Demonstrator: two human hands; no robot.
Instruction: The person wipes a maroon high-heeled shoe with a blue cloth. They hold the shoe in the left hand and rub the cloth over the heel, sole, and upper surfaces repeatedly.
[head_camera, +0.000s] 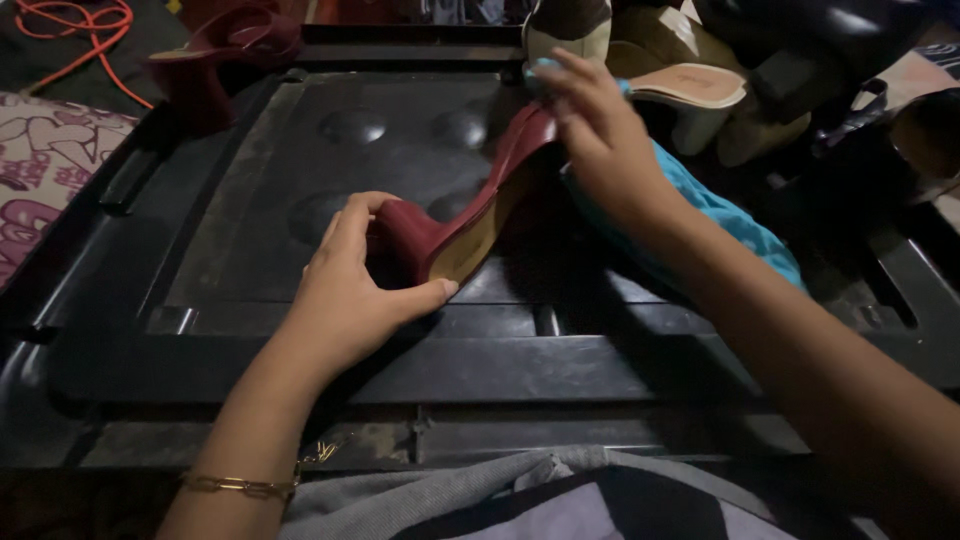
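Note:
A dark red high-heeled shoe (470, 215) lies tilted on a black plastic tray-like surface (250, 200) in the head view. My left hand (350, 290) grips its heel end, thumb under the tan insole. My right hand (595, 135) presses a blue cloth (730, 220) against the shoe's toe part. The cloth trails down under my right forearm. Part of the shoe's toe is hidden by my right hand.
A second dark red shoe (225, 50) stands at the back left. Several other shoes, one with a beige sole (690, 85), crowd the back right. An orange cable (80, 30) and a patterned fabric (45, 165) lie at the left. Grey cloth (440, 495) is near me.

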